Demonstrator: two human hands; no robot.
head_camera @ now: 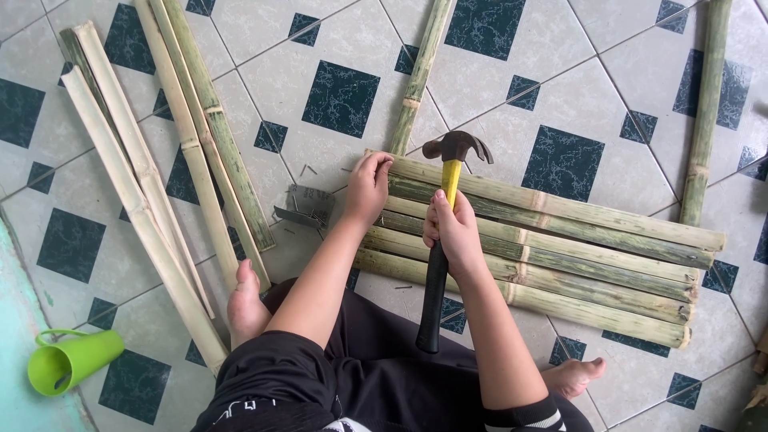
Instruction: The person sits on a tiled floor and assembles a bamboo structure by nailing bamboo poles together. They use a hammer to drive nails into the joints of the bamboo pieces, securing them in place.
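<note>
Bamboo slats (560, 240), laid side by side as a flat panel on the tiled floor (336, 48), stretch away to the right from under your fingers. Two loose bamboo bundles (160, 176) lie well off to the left of your left fingers, and single bamboo poles (706, 112) run up beyond the panel. Your right hand (454, 232) is wrapped shut around the claw hammer (445, 216), fingers closed on the yellow part of the handle, the black grip trailing back toward your lap and the dark head just above your knuckles, over the panel's top slats. Your left hand (368, 188) rests curled on the panel's left end, fingertips pinched at the top slat's edge; whether they hold anything there you cannot tell. Small nails (308, 210) lie scattered just left of those fingers. A green cup (72, 360) lies on its side far to the lower left.
</note>
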